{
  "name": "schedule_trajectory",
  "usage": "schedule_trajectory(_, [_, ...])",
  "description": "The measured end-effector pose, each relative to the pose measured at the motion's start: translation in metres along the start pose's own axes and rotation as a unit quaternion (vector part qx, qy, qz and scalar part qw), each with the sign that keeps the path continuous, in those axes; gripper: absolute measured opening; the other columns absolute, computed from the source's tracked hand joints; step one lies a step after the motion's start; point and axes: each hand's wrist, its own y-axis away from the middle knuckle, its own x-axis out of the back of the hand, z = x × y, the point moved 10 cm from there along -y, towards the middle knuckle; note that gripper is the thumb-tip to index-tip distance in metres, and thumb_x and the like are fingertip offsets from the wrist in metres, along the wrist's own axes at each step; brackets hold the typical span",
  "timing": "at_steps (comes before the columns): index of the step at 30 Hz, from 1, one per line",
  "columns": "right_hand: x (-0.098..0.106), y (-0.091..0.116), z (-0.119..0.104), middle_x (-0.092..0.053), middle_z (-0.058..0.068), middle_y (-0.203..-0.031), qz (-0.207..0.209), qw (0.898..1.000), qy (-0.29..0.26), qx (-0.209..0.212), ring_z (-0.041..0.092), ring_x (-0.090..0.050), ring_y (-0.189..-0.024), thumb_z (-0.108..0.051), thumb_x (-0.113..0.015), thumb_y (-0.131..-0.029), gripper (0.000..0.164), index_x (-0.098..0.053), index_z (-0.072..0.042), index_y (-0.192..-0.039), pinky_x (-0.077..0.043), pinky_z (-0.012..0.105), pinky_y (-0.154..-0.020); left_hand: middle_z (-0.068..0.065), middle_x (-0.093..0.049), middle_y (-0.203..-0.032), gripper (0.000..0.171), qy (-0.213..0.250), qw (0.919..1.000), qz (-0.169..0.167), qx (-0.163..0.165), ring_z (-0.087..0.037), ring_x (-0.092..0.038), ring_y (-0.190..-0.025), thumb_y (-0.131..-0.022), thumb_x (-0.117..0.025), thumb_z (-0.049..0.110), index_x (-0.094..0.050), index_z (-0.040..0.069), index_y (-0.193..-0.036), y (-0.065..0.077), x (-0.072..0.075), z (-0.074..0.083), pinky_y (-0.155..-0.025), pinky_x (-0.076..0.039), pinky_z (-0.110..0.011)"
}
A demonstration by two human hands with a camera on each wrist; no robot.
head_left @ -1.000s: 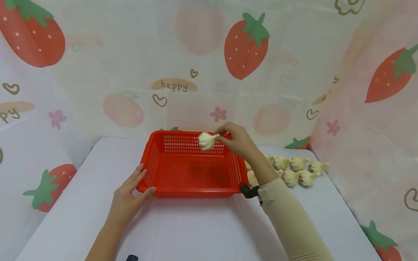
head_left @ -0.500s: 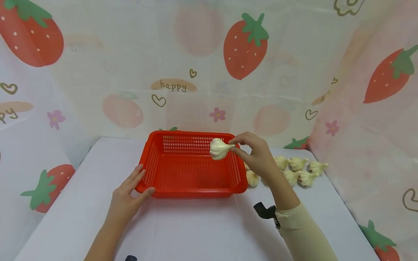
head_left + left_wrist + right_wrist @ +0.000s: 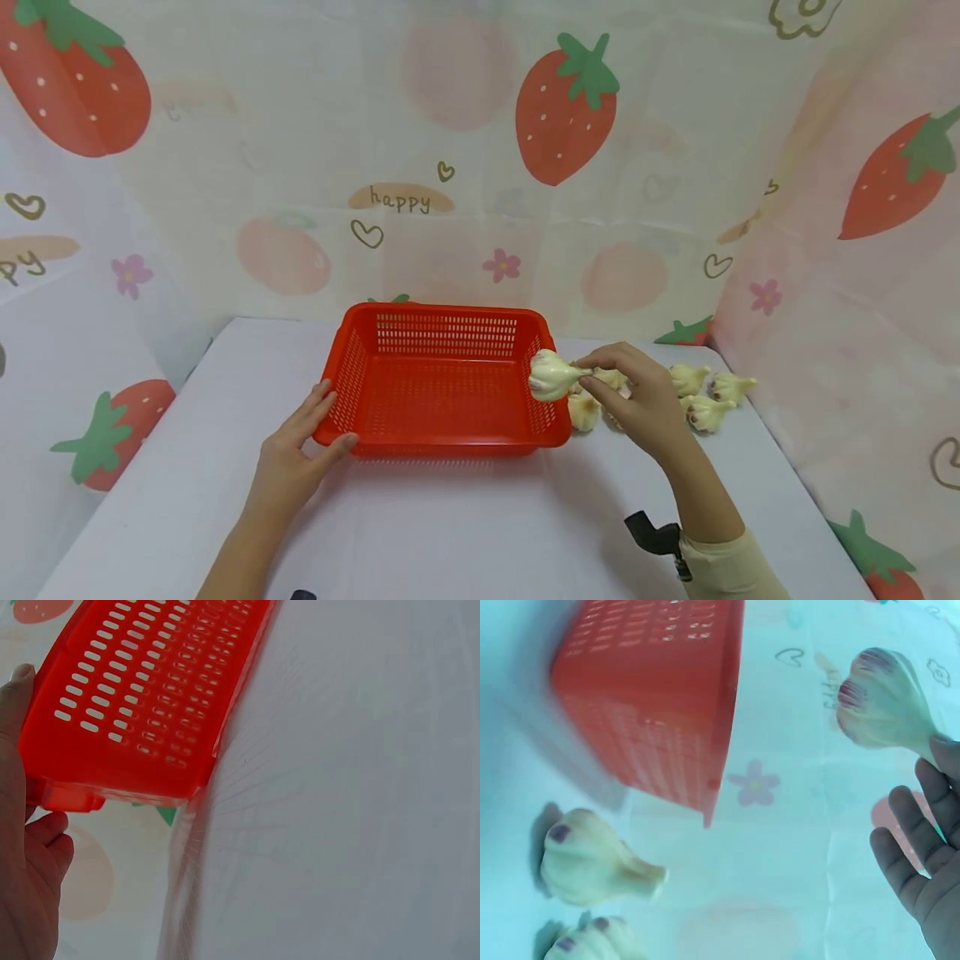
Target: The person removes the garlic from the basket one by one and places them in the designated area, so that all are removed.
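Note:
A red plastic basket (image 3: 442, 446) with slotted walls stands on the table. My left hand (image 3: 288, 458) holds its near left corner, thumb on the front rim and fingers along the left side; in the left wrist view the fingers (image 3: 49, 851) curl by the basket's corner. Between thumb and fingertips, my right hand (image 3: 641, 400) pinches a garlic bulb (image 3: 551, 377) by its stem. The bulb hangs in the air at the basket's right rim, root end pointing left. In the right wrist view this garlic bulb (image 3: 881, 701) shows purple streaks, and the other fingers are loosely spread.
Several garlic bulbs (image 3: 707, 412) lie on the white table (image 3: 465, 533) right of the basket, some partly hidden behind my right hand. One garlic bulb (image 3: 589, 859) lies near the basket's side. A strawberry-print cloth (image 3: 450, 167) surrounds the back and sides.
My right hand has moved right and toward me with the garlic bulb, from above the basket's inside to its right rim. The left hand and basket stay in place.

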Motion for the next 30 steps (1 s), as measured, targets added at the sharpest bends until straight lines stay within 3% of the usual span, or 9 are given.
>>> schedule_trajectory(6, [0.022,0.025,0.015,-0.074,0.001,-0.105,0.022,1.000,0.007,-0.018,0.010,-0.064,-0.100,0.005,-0.080,-0.084,0.029,-0.076,-0.012,-0.108,-0.047,0.013,-0.088,0.005,-0.046,-0.159,0.076,0.004,1.0000,0.004,-0.007,-0.023,-0.043,-0.147,-0.083,-0.087,0.030,-0.055,0.012,-0.149,0.001,0.002,0.004,-0.104,-0.027,0.000])
schedule_trajectory(13, [0.044,0.054,0.040,-0.073,0.001,-0.107,0.041,0.996,0.042,-0.063,0.000,-0.062,-0.106,0.004,-0.078,-0.086,0.028,-0.076,-0.010,-0.110,-0.045,0.010,-0.096,0.003,-0.047,-0.159,0.075,0.004,1.0000,0.002,-0.009,-0.022,-0.043,-0.147,-0.084,-0.087,0.030,-0.055,0.012,-0.149,0.000,0.001,0.005,-0.104,-0.028,-0.001])
schedule_trajectory(19, [0.063,0.065,0.054,-0.072,0.007,-0.110,0.064,0.992,0.040,-0.099,0.001,-0.062,-0.104,0.005,-0.077,-0.087,0.027,-0.075,-0.006,-0.111,-0.047,0.009,-0.079,0.003,-0.048,-0.158,0.075,0.003,0.9999,0.006,-0.012,-0.023,-0.044,-0.147,-0.083,-0.087,0.030,-0.055,0.011,-0.148,0.000,0.002,0.005,-0.104,-0.028,-0.001])
schedule_trajectory(24, [0.081,0.064,0.063,-0.071,0.010,-0.112,0.079,0.990,0.044,-0.105,-0.001,-0.060,-0.107,0.007,-0.078,-0.086,0.028,-0.074,-0.003,-0.111,-0.044,0.008,-0.093,0.002,-0.048,-0.158,0.075,0.005,0.9998,0.008,-0.018,-0.023,-0.044,-0.147,-0.083,-0.088,0.026,-0.055,0.011,-0.149,0.000,0.001,0.006,-0.105,-0.028,-0.001])
schedule_trajectory(30, [0.105,0.066,0.082,-0.069,-0.008,-0.107,0.109,0.983,0.065,-0.132,-0.003,-0.059,-0.103,0.003,-0.078,-0.087,0.024,-0.074,-0.005,-0.110,-0.041,0.007,-0.093,0.003,-0.047,-0.158,0.075,0.002,0.9998,0.009,-0.017,-0.022,-0.044,-0.147,-0.083,-0.087,0.029,-0.055,0.012,-0.149,0.001,0.002,0.006,-0.104,-0.028,-0.001])
